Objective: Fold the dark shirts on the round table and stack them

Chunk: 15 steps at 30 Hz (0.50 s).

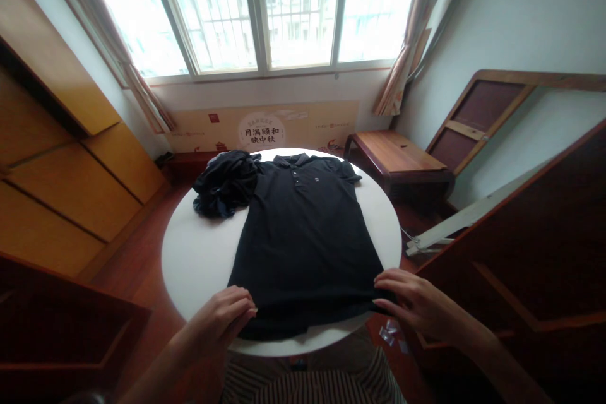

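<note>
A black polo shirt (307, 233) lies spread front side up on a round white table (194, 265), its collar toward the window and its hem toward me. At the hem's left corner my left hand (227, 312) is closed, pinching the fabric. My right hand (407, 300) grips the right corner of the hem between thumb and fingers. Between my hands the hem lies slightly rippled near the table's front edge. A crumpled heap of dark clothes (225, 183) sits at the table's back left, against the shirt's left sleeve area.
Behind the table a small wooden table (402, 154) stands at the right, and a printed cardboard panel (326, 126) leans under the window. Yellow-brown cabinets (80, 196) line the left wall. Dark wooden furniture (530, 265) rises close on my right. Small clear plastic pieces (389, 332) lie below the table's edge.
</note>
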Available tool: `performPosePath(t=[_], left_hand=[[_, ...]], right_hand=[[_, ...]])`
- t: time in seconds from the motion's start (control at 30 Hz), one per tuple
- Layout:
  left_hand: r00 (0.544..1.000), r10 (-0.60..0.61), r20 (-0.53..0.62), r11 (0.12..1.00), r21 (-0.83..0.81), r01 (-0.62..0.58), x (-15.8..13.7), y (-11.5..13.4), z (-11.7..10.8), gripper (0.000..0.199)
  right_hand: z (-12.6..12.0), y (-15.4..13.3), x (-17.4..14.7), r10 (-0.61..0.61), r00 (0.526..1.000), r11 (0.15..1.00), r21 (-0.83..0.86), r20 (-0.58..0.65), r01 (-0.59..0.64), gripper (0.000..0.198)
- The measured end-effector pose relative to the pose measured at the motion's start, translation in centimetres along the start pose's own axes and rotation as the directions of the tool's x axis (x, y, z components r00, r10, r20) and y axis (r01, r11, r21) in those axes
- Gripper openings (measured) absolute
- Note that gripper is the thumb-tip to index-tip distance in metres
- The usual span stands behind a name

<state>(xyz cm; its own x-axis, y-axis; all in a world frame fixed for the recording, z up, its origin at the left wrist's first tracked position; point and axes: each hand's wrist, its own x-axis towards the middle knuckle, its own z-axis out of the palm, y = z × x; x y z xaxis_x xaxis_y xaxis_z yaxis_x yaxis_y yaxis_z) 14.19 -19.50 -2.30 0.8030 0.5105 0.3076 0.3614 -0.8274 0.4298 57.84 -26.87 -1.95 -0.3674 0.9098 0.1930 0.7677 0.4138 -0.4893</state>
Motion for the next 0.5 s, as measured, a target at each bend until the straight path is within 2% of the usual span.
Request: performPosePath(t=[0.07, 0.13, 0.17, 0.2, 0.23, 0.27, 0.3, 0.33, 0.4, 0.5], left_hand=[[1.0, -0.019, 0.001, 1.0, -0.008, 0.019, 2.5, -0.9, -0.7, 0.025], [0.998, -0.051, -0.029, 0.999, -0.011, 0.051, 6.2, -2.4, -1.2, 0.029], [0.996, -0.07, -0.055, 0.998, -0.01, 0.069, 8.5, -3.2, -1.3, 0.032], [0.993, -0.092, -0.081, 0.996, -0.002, 0.092, 10.8, -4.2, -1.1, 0.033], [0.988, -0.115, -0.101, 0.993, 0.014, 0.117, 13.0, -5.1, -0.8, 0.033], [0.984, -0.137, -0.116, 0.989, 0.037, 0.142, 15.1, -6.1, -0.2, 0.032], [0.98, -0.158, -0.123, 0.984, 0.063, 0.167, 17.0, -7.1, 0.6, 0.031], [0.976, -0.179, -0.123, 0.977, 0.09, 0.191, 18.5, -8.1, 1.5, 0.03], [0.965, -0.237, -0.109, 0.957, 0.144, 0.251, 20.4, -9.8, 3.4, 0.033], [0.945, -0.32, -0.071, 0.922, 0.207, 0.328, 20.9, -11.8, 5.8, 0.041]], right_hand=[[-0.8, 1.7, 3.1, 0.12, 0.988, 0.977, 0.189, -0.098, -0.1, 0.027], [-1.8, 4.4, 7.4, 0.312, 0.927, 0.885, 0.42, -0.208, -0.203, 0.03], [-2.3, 5.9, 9.9, 0.442, 0.865, 0.803, 0.536, -0.239, -0.262, 0.029], [-2.7, 7.4, 12.5, 0.603, 0.748, 0.68, 0.669, -0.278, -0.3, 0.026], [-3.2, 8.9, 14.9, 0.742, 0.609, 0.554, 0.768, -0.281, -0.32, 0.025], [-3.6, 10.3, 17.2, 0.793, 0.535, 0.516, 0.787, -0.29, -0.338, 0.024], [-4.0, 11.5, 19.3, 0.827, 0.481, 0.485, 0.802, -0.291, -0.348, 0.023], [-4.2, 12.7, 21.1, 0.85, 0.443, 0.459, 0.811, -0.284, -0.362, 0.023], [-4.4, 14.5, 23.9, 0.875, 0.409, 0.426, 0.815, -0.26, -0.394, 0.023], [-4.3, 16.6, 26.8, 0.906, 0.371, 0.369, 0.809, -0.204, -0.458, 0.026]])
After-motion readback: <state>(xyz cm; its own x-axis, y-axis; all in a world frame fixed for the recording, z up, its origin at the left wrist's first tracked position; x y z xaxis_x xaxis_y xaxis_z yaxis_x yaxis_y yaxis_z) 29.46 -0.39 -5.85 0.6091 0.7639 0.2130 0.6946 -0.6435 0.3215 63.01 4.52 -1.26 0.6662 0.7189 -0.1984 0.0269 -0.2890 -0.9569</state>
